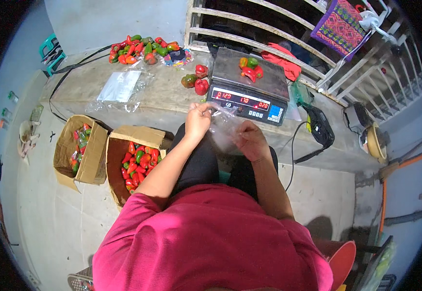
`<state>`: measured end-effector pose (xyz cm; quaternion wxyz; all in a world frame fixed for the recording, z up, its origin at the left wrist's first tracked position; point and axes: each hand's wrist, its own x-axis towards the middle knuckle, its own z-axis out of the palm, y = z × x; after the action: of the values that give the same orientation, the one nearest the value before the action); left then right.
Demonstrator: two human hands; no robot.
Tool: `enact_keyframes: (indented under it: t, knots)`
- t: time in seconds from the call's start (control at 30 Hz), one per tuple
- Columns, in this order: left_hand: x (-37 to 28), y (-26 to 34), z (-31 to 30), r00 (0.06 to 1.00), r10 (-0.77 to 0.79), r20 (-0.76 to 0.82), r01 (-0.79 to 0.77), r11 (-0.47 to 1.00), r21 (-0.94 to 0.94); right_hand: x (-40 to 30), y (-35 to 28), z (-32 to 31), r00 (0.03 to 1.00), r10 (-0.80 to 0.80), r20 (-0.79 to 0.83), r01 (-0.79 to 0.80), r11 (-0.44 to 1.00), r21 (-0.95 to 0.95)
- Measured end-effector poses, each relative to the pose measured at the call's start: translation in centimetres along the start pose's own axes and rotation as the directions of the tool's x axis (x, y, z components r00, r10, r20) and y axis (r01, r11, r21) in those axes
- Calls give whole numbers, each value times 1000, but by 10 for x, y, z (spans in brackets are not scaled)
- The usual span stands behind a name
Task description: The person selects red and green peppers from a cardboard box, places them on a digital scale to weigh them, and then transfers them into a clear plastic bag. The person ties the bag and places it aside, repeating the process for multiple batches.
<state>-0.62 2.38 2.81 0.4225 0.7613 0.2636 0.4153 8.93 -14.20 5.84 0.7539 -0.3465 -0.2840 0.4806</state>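
Observation:
Between my hands, in front of the scale, is a clear plastic bag [222, 122]. My left hand [198, 120] pinches its upper left edge. At the bag's right side, my right hand [251, 138] grips the plastic with bent fingers. Just beyond stands a digital weighing scale [247, 98] with lit red digits. Several small red, green and orange peppers [251, 69] lie together on its metal plate. To the left of the scale sit two red peppers and a greenish one [188, 81] on the concrete ledge [167, 98].
A large pile of peppers [142, 49] and a pack of clear plastic bags [119, 86] lie on the ledge. Left of my legs stand two cardboard boxes holding peppers, one near [140, 132] and one farther [91, 156]. A black bag [320, 125] and cable lie right of the scale.

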Motion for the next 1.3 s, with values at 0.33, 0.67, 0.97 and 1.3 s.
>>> enact_keyframes:
  t: [0.33, 0.67, 0.97, 1.3]
  knots:
    - [-34, 23, -2, 968, 179, 176, -233, 904, 359, 22, 5, -8, 876, -476, -71, -228, -280, -933]
    - [-24, 26, 10, 932, 48, 360, -178, 924, 339, 14, -5, -7, 933, -346, -101, -193, -245, -950]
    - [-14, 9, 18, 863, -46, 503, -280, 785, 553, 9, 13, -46, 903, -226, -365, -428, -403, -809]
    - [-15, 23, 25, 892, 15, 452, -147, 955, 259, 3, 18, -49, 926, -377, -33, -93, -141, -986]
